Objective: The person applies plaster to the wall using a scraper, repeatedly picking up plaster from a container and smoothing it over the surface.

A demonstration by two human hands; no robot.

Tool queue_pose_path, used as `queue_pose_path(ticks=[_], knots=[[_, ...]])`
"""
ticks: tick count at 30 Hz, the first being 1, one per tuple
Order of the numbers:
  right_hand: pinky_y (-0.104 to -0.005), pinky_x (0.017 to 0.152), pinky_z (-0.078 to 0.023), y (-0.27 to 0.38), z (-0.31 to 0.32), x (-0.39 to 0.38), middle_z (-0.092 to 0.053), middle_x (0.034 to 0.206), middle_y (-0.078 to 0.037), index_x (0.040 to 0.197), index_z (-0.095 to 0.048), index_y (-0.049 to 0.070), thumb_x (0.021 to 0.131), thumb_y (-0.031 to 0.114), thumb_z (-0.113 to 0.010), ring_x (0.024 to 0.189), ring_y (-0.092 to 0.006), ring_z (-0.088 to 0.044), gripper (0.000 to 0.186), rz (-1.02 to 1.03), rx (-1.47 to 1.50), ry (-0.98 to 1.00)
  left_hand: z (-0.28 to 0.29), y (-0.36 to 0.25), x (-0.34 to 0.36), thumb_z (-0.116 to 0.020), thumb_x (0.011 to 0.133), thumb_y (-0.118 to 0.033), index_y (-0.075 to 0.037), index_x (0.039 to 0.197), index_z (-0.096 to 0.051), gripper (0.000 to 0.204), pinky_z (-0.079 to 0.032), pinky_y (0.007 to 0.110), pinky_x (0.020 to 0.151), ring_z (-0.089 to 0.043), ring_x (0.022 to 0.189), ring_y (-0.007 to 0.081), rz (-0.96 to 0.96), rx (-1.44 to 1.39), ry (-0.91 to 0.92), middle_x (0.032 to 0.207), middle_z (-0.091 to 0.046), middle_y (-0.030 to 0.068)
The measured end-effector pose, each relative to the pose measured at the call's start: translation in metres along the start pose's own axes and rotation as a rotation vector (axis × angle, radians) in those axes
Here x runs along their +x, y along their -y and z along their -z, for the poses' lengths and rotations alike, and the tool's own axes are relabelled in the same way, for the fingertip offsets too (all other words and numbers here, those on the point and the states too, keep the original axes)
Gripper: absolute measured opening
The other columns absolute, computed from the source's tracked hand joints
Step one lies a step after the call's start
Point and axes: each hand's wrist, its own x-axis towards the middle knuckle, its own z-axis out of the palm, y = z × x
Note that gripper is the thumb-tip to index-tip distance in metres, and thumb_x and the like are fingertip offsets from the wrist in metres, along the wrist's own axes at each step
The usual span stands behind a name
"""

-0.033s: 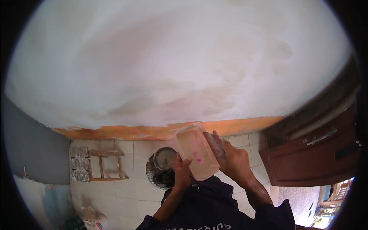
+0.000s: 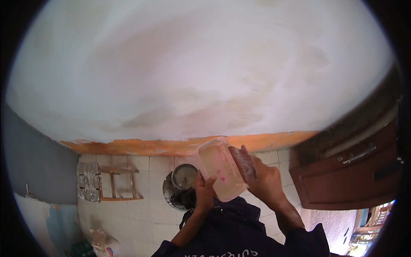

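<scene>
A pinkish plastic tray (image 2: 222,158) with pale paste and darker pink spots is tilted in front of me, with my left hand (image 2: 204,190) gripping its left edge. My right hand (image 2: 267,184) holds a flat, residue-smeared scraper (image 2: 244,162) against the tray's right edge; the scraper's far end is blurred. Beyond them is a patchy white wall (image 2: 192,77) with an orange band (image 2: 278,141) along its bottom. Below and left of the tray, a grey container (image 2: 183,175) rests on a dark, splattered round bucket (image 2: 171,196).
On the tiled floor (image 2: 141,222) at left lie a paint-splattered wooden stool (image 2: 89,181) and a paper sack (image 2: 102,244) beside a grey wall (image 2: 34,158). A brown door (image 2: 346,180) is at right, with a bright opening (image 2: 329,225) below it.
The tray and my right hand with the scraper have shifted very slightly to the right. Little else differs.
</scene>
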Motion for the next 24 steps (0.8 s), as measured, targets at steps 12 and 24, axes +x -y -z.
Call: queue_pose_path(ticks=[12, 24], knots=[[-0.0354, 0.049, -0.046, -0.017, 0.017, 0.001, -0.057, 0.058, -0.018, 0.101, -0.062, -0.002, 0.077, 0.003, -0.062, 0.049, -0.031, -0.06, 0.025, -0.21, 0.18, -0.075, -0.003, -0.006, -0.007, -0.056, 0.085, -0.008, 0.002, 0.125, -0.038, 0.045, -0.046, 0.031, 0.088, -0.056, 0.099, 0.0178, 0.001, 0.024, -0.062, 0.113, -0.053, 0.0128], [-0.0287, 0.05, -0.045, -0.032, 0.006, -0.016, -0.058, 0.061, -0.016, 0.102, -0.063, -0.002, 0.076, 0.002, -0.063, 0.049, -0.017, -0.054, 0.026, -0.23, 0.215, -0.084, -0.007, -0.011, -0.011, -0.053, 0.085, -0.008, 0.001, 0.122, -0.04, 0.041, -0.048, 0.032, 0.085, -0.057, 0.097, 0.0182, 0.002, 0.002, -0.024, 0.109, -0.053, 0.0119]])
